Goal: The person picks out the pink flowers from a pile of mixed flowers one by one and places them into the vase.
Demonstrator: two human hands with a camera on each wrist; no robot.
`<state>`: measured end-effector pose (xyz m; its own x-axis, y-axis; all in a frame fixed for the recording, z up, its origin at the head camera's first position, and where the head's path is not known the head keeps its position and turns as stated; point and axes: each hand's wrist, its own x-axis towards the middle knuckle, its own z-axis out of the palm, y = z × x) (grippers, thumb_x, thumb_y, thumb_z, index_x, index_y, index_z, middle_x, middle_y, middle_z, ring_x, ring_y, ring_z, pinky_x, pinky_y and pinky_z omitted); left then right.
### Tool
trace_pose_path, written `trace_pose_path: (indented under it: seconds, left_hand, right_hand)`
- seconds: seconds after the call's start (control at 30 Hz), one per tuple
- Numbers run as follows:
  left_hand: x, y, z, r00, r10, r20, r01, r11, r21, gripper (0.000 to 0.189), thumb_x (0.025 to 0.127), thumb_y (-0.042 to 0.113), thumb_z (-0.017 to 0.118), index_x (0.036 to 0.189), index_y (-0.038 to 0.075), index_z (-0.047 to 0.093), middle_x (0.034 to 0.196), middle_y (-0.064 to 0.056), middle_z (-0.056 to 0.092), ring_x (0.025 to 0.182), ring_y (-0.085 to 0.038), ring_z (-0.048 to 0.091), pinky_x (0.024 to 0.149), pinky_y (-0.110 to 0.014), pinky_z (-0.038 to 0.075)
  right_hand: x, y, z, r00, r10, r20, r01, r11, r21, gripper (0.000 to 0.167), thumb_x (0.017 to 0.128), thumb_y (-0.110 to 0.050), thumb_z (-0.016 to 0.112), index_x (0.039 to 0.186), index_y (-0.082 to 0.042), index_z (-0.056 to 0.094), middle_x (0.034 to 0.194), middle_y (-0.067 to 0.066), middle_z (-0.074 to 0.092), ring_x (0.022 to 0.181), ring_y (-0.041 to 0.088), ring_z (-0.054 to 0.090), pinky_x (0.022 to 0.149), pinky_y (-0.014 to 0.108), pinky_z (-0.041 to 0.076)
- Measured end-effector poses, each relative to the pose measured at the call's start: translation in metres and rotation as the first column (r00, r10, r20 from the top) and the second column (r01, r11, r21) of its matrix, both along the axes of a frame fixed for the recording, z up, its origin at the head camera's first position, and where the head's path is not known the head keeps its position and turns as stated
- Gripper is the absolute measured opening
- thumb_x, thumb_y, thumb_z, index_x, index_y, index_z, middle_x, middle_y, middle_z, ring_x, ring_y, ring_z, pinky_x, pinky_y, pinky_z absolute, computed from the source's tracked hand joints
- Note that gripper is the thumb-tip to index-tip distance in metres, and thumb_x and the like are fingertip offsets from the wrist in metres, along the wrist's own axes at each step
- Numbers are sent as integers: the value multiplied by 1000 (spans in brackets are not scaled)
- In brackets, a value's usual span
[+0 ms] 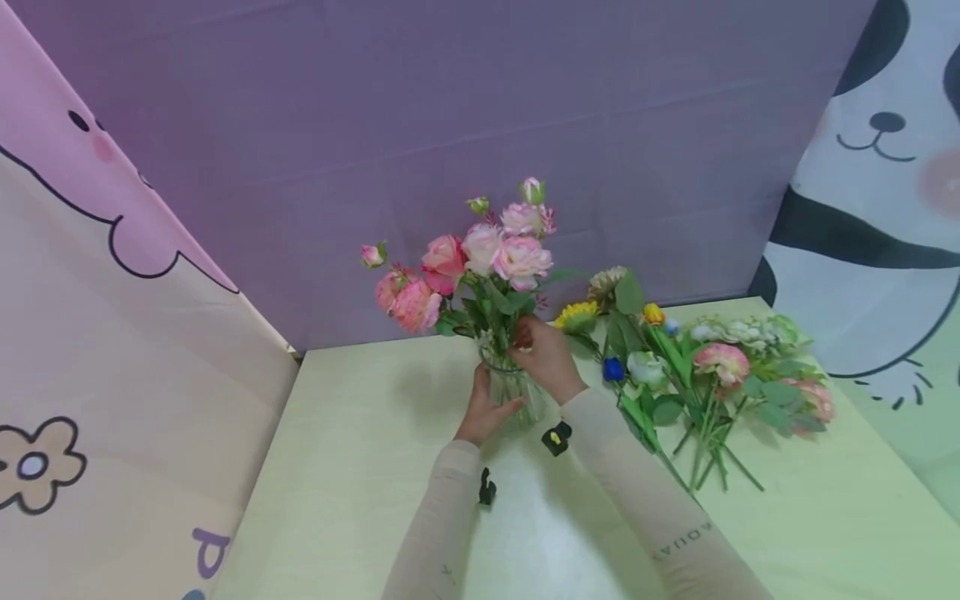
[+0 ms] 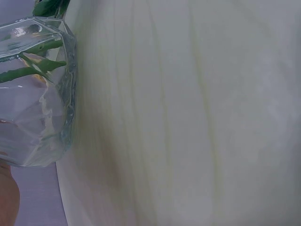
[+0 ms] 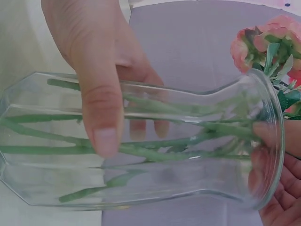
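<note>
A clear glass vase [image 1: 512,393] stands on the table, holding pink artificial peonies [image 1: 522,260] with several blooms and buds. My left hand [image 1: 483,412] grips its body from the left; in the right wrist view the thumb [image 3: 102,108] lies across the near glass and the fingers show behind it. At the rim, my right hand [image 1: 553,360] has its fingers curled and pinches the flower stems at the mouth. Its fingertips [image 3: 261,134] show through the glass neck in the right wrist view. Green stems [image 3: 188,141] spread and cross inside the vase.
More artificial flowers lie to the right of the vase: a yellow sunflower [image 1: 577,317], a blue tulip [image 1: 612,369], a pink bloom [image 1: 722,363] and a white cluster [image 1: 742,333]. A purple cloth [image 1: 450,100] hangs behind the pale table [image 1: 352,467].
</note>
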<state>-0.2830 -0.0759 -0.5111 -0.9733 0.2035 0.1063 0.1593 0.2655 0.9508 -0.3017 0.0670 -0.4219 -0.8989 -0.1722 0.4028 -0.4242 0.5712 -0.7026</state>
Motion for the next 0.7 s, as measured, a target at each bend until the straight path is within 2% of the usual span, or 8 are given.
trace_pose_path:
  seconds: [0.13, 0.3, 0.37, 0.5, 0.7]
  left_hand:
    - [1, 0, 2, 1000, -4, -13, 4, 1000, -2, 90, 81, 15, 72, 147, 2, 12, 154, -22, 14, 142, -36, 13, 114, -54, 16]
    - [0, 0, 3, 1000, -3, -26, 3, 1000, -6, 89, 81, 14, 72, 147, 2, 13, 154, -21, 15, 141, -37, 14, 114, -54, 17]
    - [0, -1, 2, 999, -9, -33, 9, 1000, -4, 89, 82, 14, 72, 147, 2, 13, 154, -21, 16, 141, -36, 14, 114, -53, 17]
    - [1, -1, 1, 999, -14, -40, 14, 1000, -1, 90, 81, 14, 72, 148, 3, 11, 154, -20, 15, 142, -36, 14, 114, -53, 16]
    - [2, 1, 1, 1000, 2, -11, -2, 1000, 15, 90, 80, 13, 73, 147, 4, 13, 154, -21, 16, 141, -37, 15, 113, -55, 17]
  right_hand:
    - [-1, 1, 3, 1000, 21, 7, -21, 996, 87, 20, 77, -2, 66, 96, 1, 60, 86, 13, 66, 80, 27, 64, 72, 38, 55]
    - [-3, 2, 8, 997, 80, 5, -80, 984, 162, 9, 80, -5, 60, 88, -1, 63, 81, 10, 67, 75, 24, 63, 68, 36, 54]
    - [-3, 2, 10, 995, 95, -2, -94, 981, 169, 6, 82, -5, 58, 83, -2, 63, 75, 9, 65, 68, 22, 60, 63, 35, 53]
    - [-2, 1, 14, 994, 108, -6, -105, 978, 179, 10, 85, -4, 57, 76, -3, 62, 66, 6, 60, 58, 17, 53, 54, 31, 47]
    - [2, -1, 16, 998, 61, -19, -57, 985, 161, 12, 84, -2, 59, 72, -3, 63, 64, 6, 61, 55, 16, 52, 52, 30, 46]
